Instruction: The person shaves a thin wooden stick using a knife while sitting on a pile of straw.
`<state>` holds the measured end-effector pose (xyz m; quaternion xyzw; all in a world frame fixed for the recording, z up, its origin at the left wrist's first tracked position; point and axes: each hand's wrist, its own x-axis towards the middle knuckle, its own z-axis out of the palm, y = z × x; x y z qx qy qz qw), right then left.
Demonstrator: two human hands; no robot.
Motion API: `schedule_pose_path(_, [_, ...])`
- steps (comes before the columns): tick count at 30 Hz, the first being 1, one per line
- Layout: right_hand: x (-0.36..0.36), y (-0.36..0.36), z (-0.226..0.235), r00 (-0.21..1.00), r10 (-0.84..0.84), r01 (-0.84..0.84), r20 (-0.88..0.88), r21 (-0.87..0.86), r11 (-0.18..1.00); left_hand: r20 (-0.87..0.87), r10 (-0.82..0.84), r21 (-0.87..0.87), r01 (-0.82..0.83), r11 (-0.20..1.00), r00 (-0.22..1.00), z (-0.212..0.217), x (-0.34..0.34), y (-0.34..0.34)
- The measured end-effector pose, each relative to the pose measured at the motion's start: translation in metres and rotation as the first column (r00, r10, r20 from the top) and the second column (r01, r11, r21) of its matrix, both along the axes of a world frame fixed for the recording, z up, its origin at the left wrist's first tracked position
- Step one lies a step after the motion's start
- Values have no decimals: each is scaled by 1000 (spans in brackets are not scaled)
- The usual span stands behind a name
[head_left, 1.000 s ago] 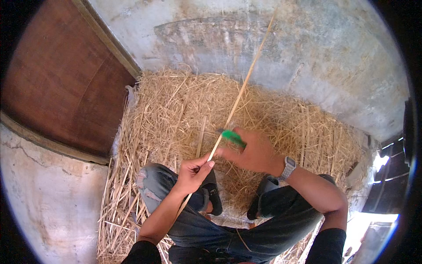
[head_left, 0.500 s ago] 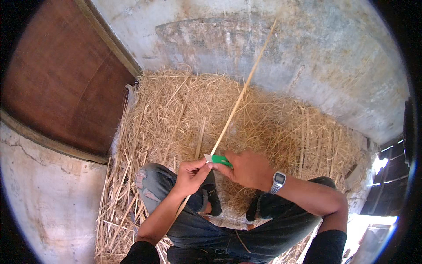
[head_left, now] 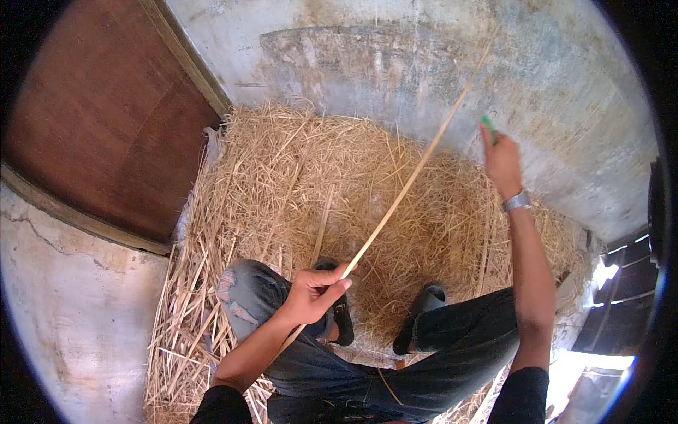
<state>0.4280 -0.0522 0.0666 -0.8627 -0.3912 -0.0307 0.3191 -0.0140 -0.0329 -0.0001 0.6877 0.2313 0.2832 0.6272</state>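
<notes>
My left hand (head_left: 316, 292) is closed round a long, thin bamboo strip (head_left: 409, 182), above my bent left knee. From that grip the strip slants up and to the right, its far end in front of the wall. Its lower end passes under my left wrist and shows beside the forearm. Out to the right, well apart from the strip, my right hand (head_left: 503, 161) is raised with its fingers closed on a green box cutter (head_left: 489, 127). Motion blurs the cutter, and its blade cannot be made out. A metal watch (head_left: 516, 201) is on my right wrist.
Dry straw (head_left: 296, 162) and loose strips cover the floor round my feet. A stained plaster wall (head_left: 367, 63) rises beyond it. A brown wooden panel (head_left: 106, 127) stands at the left. My knees (head_left: 247, 290) are bent on both sides of the work.
My right hand has swung from beside the left hand up and to the right, taking the box cutter off the strip. The strip now leans further to the right.
</notes>
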Motion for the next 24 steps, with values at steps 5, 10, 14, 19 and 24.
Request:
schedule_pose_path(5, [-8, -18, 7, 997, 2, 9, -77, 139, 990, 34, 32, -125, -28, 992, 999, -3, -2, 7])
schedule_pose_path(10, [-69, -16, 6, 844, 327, -216, -425, 290, 933, 26, -32, -245, 37, 969, 999, 3, 5, 9])
schedule_pose_path(14, [-114, -9, 7, 746, 482, -363, -459, 327, 873, -13, -94, -280, 86, 956, 996, 5, 9, 6])
schedule_pose_path(19, [-132, -5, -5, 751, 432, -358, -500, 241, 902, 10, -141, -291, 138, 947, 990, 4, 16, 3])
schedule_pose_path(24, [-160, -13, 2, 763, 481, -436, -432, 206, 876, -40, -99, -286, 83, 955, 994, 9, 21, 2])
